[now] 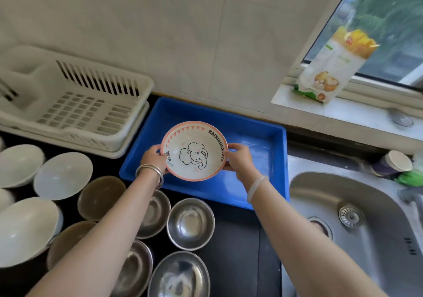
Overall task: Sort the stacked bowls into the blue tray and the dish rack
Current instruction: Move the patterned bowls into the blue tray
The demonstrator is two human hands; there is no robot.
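Note:
A white bowl with a pink rim and an elephant drawing [194,151] hangs over the blue tray [258,134], held by both hands. My left hand [153,158] grips its left rim and my right hand [238,159] grips its right rim. The tray holds nothing else that I can see. The white dish rack [75,104] stands to the tray's left against the wall, with nothing in it. Several steel bowls [191,223], brown bowls [100,197] and white bowls [63,175] sit on the dark counter near me.
A steel sink [357,223] lies to the right of the tray. A food packet [332,65] leans on the window sill. A cup [393,163] and a green scrubber [409,177] sit by the sink's far edge.

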